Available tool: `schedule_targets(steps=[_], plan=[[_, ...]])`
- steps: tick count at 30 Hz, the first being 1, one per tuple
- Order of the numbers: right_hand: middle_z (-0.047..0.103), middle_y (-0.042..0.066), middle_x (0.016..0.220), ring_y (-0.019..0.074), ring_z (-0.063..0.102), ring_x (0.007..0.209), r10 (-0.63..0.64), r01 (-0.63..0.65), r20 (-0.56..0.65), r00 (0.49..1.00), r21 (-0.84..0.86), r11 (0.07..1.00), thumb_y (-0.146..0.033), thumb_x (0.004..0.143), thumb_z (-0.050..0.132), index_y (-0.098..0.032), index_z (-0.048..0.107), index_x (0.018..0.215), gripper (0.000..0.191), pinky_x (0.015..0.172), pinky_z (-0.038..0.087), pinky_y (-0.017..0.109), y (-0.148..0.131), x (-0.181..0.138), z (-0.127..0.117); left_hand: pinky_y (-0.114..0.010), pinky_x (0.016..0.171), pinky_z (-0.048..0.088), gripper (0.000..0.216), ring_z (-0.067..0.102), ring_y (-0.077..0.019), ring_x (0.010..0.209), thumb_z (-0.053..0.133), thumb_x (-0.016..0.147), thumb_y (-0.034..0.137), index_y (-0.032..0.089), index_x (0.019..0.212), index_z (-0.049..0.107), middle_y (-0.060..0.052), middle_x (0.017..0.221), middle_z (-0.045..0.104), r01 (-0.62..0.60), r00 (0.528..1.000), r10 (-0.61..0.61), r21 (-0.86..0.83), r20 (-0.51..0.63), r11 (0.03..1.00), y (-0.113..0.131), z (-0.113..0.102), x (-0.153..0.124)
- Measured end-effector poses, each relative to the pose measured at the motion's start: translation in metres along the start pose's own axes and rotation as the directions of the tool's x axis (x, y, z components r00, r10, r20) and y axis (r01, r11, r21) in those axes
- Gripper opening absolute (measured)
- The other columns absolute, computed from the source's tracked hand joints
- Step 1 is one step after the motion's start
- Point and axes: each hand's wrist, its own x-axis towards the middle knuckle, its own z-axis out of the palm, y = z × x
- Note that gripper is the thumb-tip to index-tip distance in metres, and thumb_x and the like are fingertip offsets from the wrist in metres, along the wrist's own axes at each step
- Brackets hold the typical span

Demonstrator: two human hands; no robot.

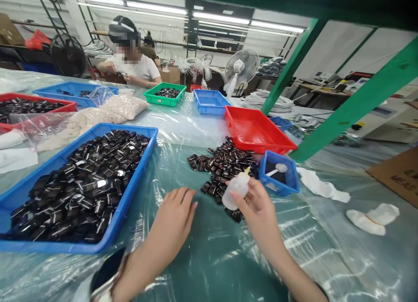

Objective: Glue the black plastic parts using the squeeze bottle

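My right hand (257, 201) is wrapped round a small translucent squeeze bottle (235, 190), its thin yellow tip pointing up. Behind and below the bottle, a loose pile of small black glossy plastic parts (225, 162) lies on the plastic-covered table. My left hand (178, 208) rests palm down just left of that pile, fingers stretched out and thumb apart, with nothing seen in it. Further left, a large blue tray (152, 140) is heaped with similar black parts (88, 180). Close to my right hand stands a small blue bin (283, 189) containing dark material and a white scoop (277, 168).
A red tray (257, 130) sits beyond the pile, beside a slanting green post (303, 136). White cloth pieces (323, 186) lie at right. A bag of pale pieces (120, 108), a green tray (166, 100) and another blue tray (211, 108) stand further back. Across the table sits a person (140, 69).
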Motion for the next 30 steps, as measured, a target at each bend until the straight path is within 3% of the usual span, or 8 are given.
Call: schedule_targets(steps=[5,8,12,15,19,23,26,30], plan=[[0.071,0.011,0.106,0.0251,0.068,0.097,0.050,-0.050,-0.003,0.999,0.045,0.998,-0.053,0.081,0.066,-0.025,0.053,0.105,0.039,0.083,0.054,0.040,0.006,-0.002,-0.016,-0.042,0.083,0.055,0.021,0.065,-0.0227,0.098,0.058,0.096,0.025,0.016,0.115,0.061,-0.008,0.116,0.063,0.075,0.997,-0.074,-0.058,0.015,0.996,0.007,0.032,0.045],[0.071,0.010,0.105,0.0250,0.068,0.096,0.052,-0.054,0.027,0.998,0.053,0.997,-0.055,0.081,0.065,-0.025,0.054,0.104,0.040,0.084,0.053,0.040,0.010,-0.005,-0.017,-0.042,0.084,0.055,0.021,0.064,-0.0226,0.100,0.058,0.097,0.027,0.017,0.115,0.062,-0.008,0.119,0.063,0.068,0.997,-0.062,-0.120,0.049,0.990,0.008,0.041,0.053],[0.069,0.007,0.108,0.0224,0.066,0.099,0.056,-0.060,0.058,0.997,0.067,0.996,-0.054,0.084,0.062,-0.026,0.053,0.109,0.038,0.086,0.051,0.036,0.007,-0.010,-0.018,-0.034,0.069,0.056,0.017,0.066,-0.0167,0.078,0.058,0.097,0.027,0.014,0.107,0.061,-0.005,0.098,0.066,0.106,0.989,-0.079,-0.224,0.127,0.969,0.006,0.032,0.036],[0.068,0.005,0.101,0.0195,0.065,0.088,0.081,-0.090,0.111,0.990,0.073,0.993,-0.051,0.087,0.060,-0.027,0.055,0.111,0.035,0.077,0.052,0.031,0.001,-0.016,-0.019,-0.024,0.051,0.046,0.013,0.055,-0.0115,0.054,0.043,0.101,0.022,0.016,0.098,0.053,0.004,0.070,0.056,0.166,0.978,-0.116,-0.306,0.175,0.937,0.004,0.010,0.014],[0.067,0.000,0.081,0.0153,0.059,0.064,0.116,-0.134,0.224,0.968,0.070,0.988,-0.050,0.089,0.057,-0.028,0.058,0.113,0.033,0.059,0.048,0.026,-0.005,-0.025,-0.017,-0.021,0.046,0.034,0.014,0.042,-0.0109,0.048,0.038,0.098,0.024,0.023,0.084,0.040,0.008,0.060,0.040,0.250,0.961,-0.180,-0.385,0.210,0.889,-0.002,-0.012,-0.011],[0.064,-0.002,0.079,0.0154,0.057,0.066,0.168,-0.178,0.253,0.953,0.017,0.984,-0.050,0.084,0.063,-0.032,0.058,0.111,0.032,0.058,0.046,0.024,-0.007,-0.034,-0.012,-0.020,0.043,0.026,0.022,0.033,-0.0095,0.043,0.047,0.094,0.028,0.023,0.075,0.037,0.011,0.053,0.030,0.299,0.943,-0.195,-0.428,0.269,0.853,-0.013,-0.013,-0.023],[0.065,-0.003,0.078,0.0132,0.055,0.060,0.221,-0.229,0.199,0.955,0.014,0.973,-0.047,0.080,0.069,-0.032,0.059,0.101,0.029,0.054,0.045,0.023,-0.005,-0.037,-0.010,-0.022,0.047,0.033,0.018,0.043,-0.0124,0.048,0.046,0.096,0.035,0.023,0.084,0.048,0.007,0.059,0.042,0.298,0.941,-0.177,-0.454,0.290,0.840,-0.017,-0.015,-0.028],[0.074,0.000,0.087,0.0182,0.065,0.069,0.140,-0.125,0.229,0.963,-0.080,0.989,-0.039,0.070,0.079,-0.035,0.072,0.095,0.027,0.058,0.051,0.026,0.001,-0.038,-0.011,-0.030,0.076,0.045,0.026,0.059,-0.0203,0.087,0.028,0.104,0.029,0.026,0.112,0.053,-0.004,0.093,0.059,0.269,0.953,-0.139,-0.541,0.269,0.797,-0.016,-0.022,-0.034]])
